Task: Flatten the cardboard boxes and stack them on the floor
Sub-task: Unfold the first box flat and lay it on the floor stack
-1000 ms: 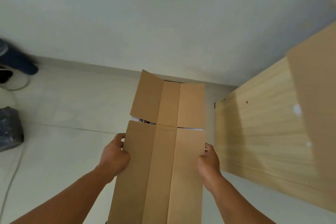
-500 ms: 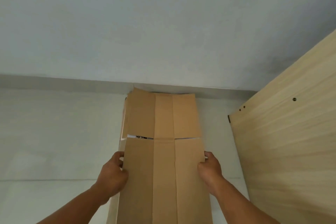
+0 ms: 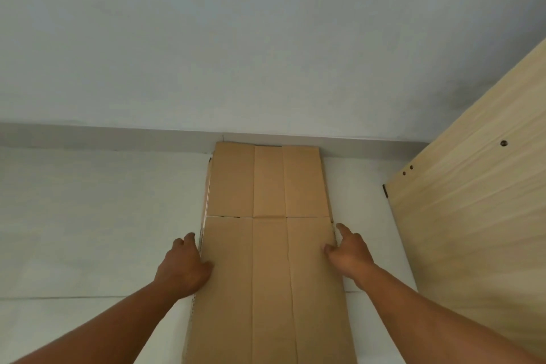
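— Cardboard box (image 3: 270, 275), flattened, is laid on the floor (image 3: 88, 216), centre frame; the left hand (image 3: 184, 266) is curled round its edge, the right hand (image 3: 350, 251) is held slack, index straight.
— Farther up, the flaps may be buckled against the skirting (image 3: 118, 136) if it is pushed on.

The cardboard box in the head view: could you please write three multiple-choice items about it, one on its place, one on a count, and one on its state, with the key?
1. Where is the far end of the cardboard box?
A) against the skirting
B) on a wooden panel
C) in mid-floor

2. How many lengthwise strips do its creases make?
A) two
B) three
C) five

3. What is its state?
A) standing open
B) flat on the floor
C) rolled up

Key:
1 A, its end meets the skirting.
2 B, two long creases divide it in three.
3 B, it lies level with its flaps spread out.
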Available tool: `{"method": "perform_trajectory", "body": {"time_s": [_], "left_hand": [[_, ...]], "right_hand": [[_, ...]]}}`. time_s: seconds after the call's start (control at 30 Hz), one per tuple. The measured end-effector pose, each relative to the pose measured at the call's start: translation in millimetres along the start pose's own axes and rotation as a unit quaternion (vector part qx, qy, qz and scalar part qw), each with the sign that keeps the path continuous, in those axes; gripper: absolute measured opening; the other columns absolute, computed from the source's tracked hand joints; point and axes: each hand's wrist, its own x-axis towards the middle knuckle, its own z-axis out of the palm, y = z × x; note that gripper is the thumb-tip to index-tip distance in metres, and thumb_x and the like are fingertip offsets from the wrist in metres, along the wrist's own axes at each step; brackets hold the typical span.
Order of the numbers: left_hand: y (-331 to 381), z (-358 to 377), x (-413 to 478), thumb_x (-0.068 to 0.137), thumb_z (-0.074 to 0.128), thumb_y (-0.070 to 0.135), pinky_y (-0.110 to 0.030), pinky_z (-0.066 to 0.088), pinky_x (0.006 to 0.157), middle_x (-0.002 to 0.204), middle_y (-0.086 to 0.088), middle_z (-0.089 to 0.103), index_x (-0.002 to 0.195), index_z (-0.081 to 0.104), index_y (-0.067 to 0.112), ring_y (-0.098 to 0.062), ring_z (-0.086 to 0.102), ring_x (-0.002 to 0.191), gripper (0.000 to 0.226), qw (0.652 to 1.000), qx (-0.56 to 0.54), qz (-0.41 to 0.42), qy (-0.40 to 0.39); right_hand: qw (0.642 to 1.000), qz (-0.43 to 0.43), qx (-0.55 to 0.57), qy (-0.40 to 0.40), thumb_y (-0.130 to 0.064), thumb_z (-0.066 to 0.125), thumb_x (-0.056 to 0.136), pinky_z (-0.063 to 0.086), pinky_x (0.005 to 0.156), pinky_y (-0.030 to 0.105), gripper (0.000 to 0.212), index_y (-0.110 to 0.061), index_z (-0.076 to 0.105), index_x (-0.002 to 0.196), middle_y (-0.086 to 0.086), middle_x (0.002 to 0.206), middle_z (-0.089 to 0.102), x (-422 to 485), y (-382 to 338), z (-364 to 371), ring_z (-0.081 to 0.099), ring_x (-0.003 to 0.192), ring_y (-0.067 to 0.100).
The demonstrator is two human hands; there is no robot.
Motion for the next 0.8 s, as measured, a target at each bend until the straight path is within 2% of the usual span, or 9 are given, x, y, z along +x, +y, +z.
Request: {"method": "perform_trajectory", "body": {"time_s": [0.07, 0.17, 0.27, 0.37, 0.43, 0.47, 0.57, 0.67, 0.8], "left_hand": [[4, 4, 0, 0.093, 0.063, 0.033, -0.040, 0.047, 0.100, 0.146, -0.013, 0.043, 0.151, 0.020, 0.009, -0.031, 0.050, 0.128, 0.077, 0.997, -0.070, -0.008, -0.044], [7, 13, 5, 0.096, 0.061, 0.031, -0.041, 0.048, 0.103, 0.148, -0.012, 0.044, 0.152, 0.017, 0.009, -0.031, 0.049, 0.129, 0.074, 0.984, -0.139, -0.027, -0.111], [8, 18, 10, 0.095, 0.062, 0.031, -0.042, 0.047, 0.105, 0.149, -0.012, 0.042, 0.153, 0.013, 0.009, -0.031, 0.048, 0.131, 0.079, 0.981, -0.159, -0.030, -0.107], [9, 22, 14, 0.087, 0.071, 0.042, -0.045, 0.046, 0.106, 0.151, -0.012, 0.039, 0.154, 0.008, 0.010, -0.034, 0.047, 0.133, 0.097, 0.982, -0.161, -0.041, -0.095], [16, 23, 16, 0.080, 0.075, 0.053, -0.053, 0.039, 0.111, 0.161, -0.016, 0.019, 0.156, -0.006, 0.013, -0.041, 0.031, 0.143, 0.119, 0.994, -0.104, -0.033, -0.030], [21, 24, 17, 0.075, 0.076, 0.059, -0.060, 0.034, 0.112, 0.164, -0.016, 0.004, 0.156, -0.014, 0.020, -0.044, 0.020, 0.147, 0.127, 0.998, -0.054, -0.018, 0.003], [38, 26, 13, 0.069, 0.073, 0.070, -0.073, 0.025, 0.109, 0.162, -0.006, -0.027, 0.151, -0.021, 0.045, -0.042, -0.007, 0.151, 0.128, 0.987, 0.121, 0.096, 0.032], [54, 32, 6, 0.067, 0.073, 0.071, -0.076, 0.015, 0.109, 0.161, 0.003, -0.031, 0.152, -0.012, 0.048, -0.039, -0.018, 0.150, 0.123, 0.959, 0.238, 0.153, -0.015], [48, 47, 14, 0.068, 0.074, 0.068, -0.076, 0.012, 0.110, 0.163, 0.008, -0.027, 0.154, -0.006, 0.048, -0.035, -0.019, 0.150, 0.119, 0.956, 0.258, 0.124, -0.059]], "right_hand": [[1.000, 0.000, -0.008, -0.030, -0.030, 0.055, 0.098, 0.042, 0.103, 0.033, 0.072, -0.019, 0.016, 0.157, 0.011, 0.148, 0.044, -2, -2, 5, 0.047, 0.133, 0.029], [0.998, -0.009, -0.033, -0.044, -0.027, 0.055, 0.097, 0.042, 0.107, 0.034, 0.075, -0.018, 0.013, 0.157, 0.009, 0.147, 0.045, 1, -6, 12, 0.048, 0.133, 0.028], [0.998, -0.013, -0.048, -0.043, -0.028, 0.057, 0.095, 0.042, 0.108, 0.034, 0.080, -0.018, 0.008, 0.158, 0.009, 0.150, 0.043, 2, -3, 12, 0.046, 0.134, 0.028], [0.996, -0.019, -0.052, -0.063, -0.034, 0.062, 0.093, 0.038, 0.109, 0.032, 0.094, -0.021, -0.004, 0.158, 0.006, 0.157, 0.033, 0, 2, 10, 0.041, 0.139, 0.026], [0.994, -0.037, -0.089, -0.044, -0.042, 0.068, 0.087, 0.034, 0.114, 0.035, 0.106, -0.024, -0.009, 0.158, 0.007, 0.163, 0.018, 0, 1, 10, 0.030, 0.146, 0.027], [0.990, -0.060, -0.129, -0.021, -0.046, 0.069, 0.085, 0.031, 0.117, 0.038, 0.110, -0.025, -0.010, 0.157, 0.006, 0.165, 0.008, 0, -1, 11, 0.021, 0.149, 0.028], [0.945, -0.198, -0.261, 0.006, -0.051, 0.069, 0.083, 0.016, 0.123, 0.044, 0.107, -0.029, -0.006, 0.157, 0.003, 0.166, -0.010, -5, -16, 18, -0.002, 0.153, 0.028], [0.902, -0.275, -0.330, -0.042, -0.052, 0.071, 0.082, 0.010, 0.123, 0.047, 0.103, -0.030, 0.004, 0.158, 0.000, 0.166, -0.013, -13, -32, 36, -0.008, 0.153, 0.028], [0.891, -0.267, -0.359, -0.081, -0.048, 0.071, 0.083, 0.014, 0.122, 0.052, 0.098, -0.030, 0.010, 0.157, 0.001, 0.166, -0.012, -14, -31, 54, -0.007, 0.153, 0.030]]}}
